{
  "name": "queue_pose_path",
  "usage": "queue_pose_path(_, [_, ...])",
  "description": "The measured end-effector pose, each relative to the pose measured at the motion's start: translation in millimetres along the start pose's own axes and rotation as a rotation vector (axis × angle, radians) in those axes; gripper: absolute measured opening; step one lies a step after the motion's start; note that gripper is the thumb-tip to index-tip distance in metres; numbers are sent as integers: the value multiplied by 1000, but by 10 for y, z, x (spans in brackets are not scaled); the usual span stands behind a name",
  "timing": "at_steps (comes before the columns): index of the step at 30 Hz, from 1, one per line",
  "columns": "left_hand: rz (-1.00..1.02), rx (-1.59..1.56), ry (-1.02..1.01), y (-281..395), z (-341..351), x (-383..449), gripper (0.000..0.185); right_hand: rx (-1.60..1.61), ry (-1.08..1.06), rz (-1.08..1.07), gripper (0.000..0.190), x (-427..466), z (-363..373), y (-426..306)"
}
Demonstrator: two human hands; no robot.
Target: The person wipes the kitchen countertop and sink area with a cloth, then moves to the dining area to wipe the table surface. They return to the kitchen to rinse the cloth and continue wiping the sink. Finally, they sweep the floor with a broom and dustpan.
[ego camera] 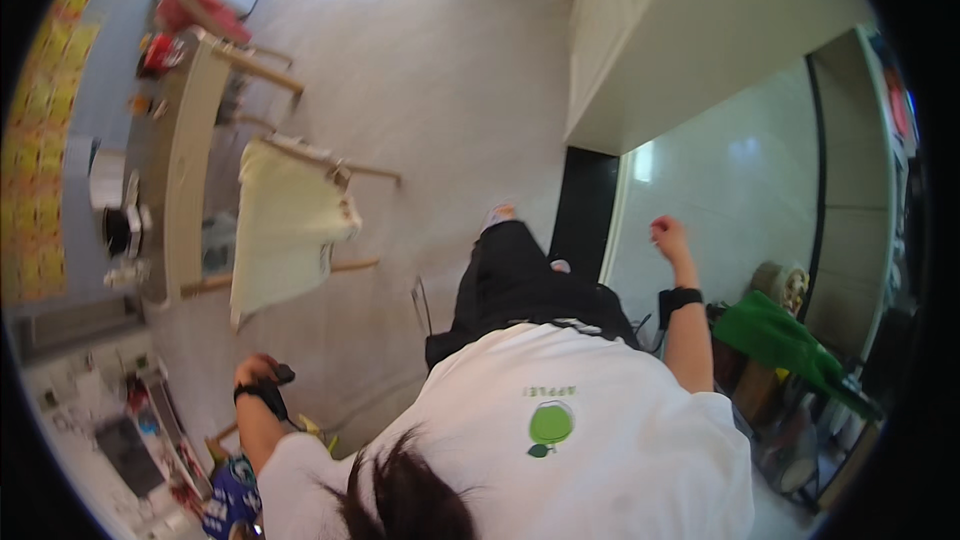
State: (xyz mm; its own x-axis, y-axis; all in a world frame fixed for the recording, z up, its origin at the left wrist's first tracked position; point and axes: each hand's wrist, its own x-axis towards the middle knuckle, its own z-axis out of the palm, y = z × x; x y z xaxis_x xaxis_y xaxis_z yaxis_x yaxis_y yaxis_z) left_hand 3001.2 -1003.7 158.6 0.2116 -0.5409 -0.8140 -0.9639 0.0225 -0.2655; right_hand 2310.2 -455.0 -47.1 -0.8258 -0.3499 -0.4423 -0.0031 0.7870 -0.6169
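My left hand [256,369] hangs low at the left, with a black band around its wrist. Its fingers are closed around a small black object [284,373] that I cannot identify. My right hand [669,236] is out at the right, in front of pale glossy tiles, fingers curled and with nothing visible in them. A black band with a small dark device [675,306] circles the right wrist. Below me are my black trousers [517,281] and one light shoe [499,214] on the floor.
A chair draped in cream cloth [289,221] stands left, beside a wooden table [187,165]. A white cabinet [675,37] juts in at upper right, above a dark threshold strip [589,202]. Green cloth [776,337] hangs over items at right. Blue printed fabric [231,495] shows lower left.
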Motion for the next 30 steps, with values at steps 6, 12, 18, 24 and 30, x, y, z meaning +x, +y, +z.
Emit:
queue_pose_path(6, [617,-1385,-354,2295,120,-219,40,-270,43,134,12,-152,63,335])
queue_pose_path(12, [828,-1232,-829,4922,-76,-1032,38,93,98,212,14,-47,-170,-42])
queue_pose_path(18, [652,-812,-1179,6859,853,-1944,34,211,378,228,14,-291,-897,366])
queue_pose_path(24, [554,-617,-1256,8050,2211,-2892,32,223,456,503,15,-747,-1697,1801])
queue_pose_path(30, [628,-505,-1259,9165,3139,-4173,30,229,598,631,15,-849,-2990,2914])
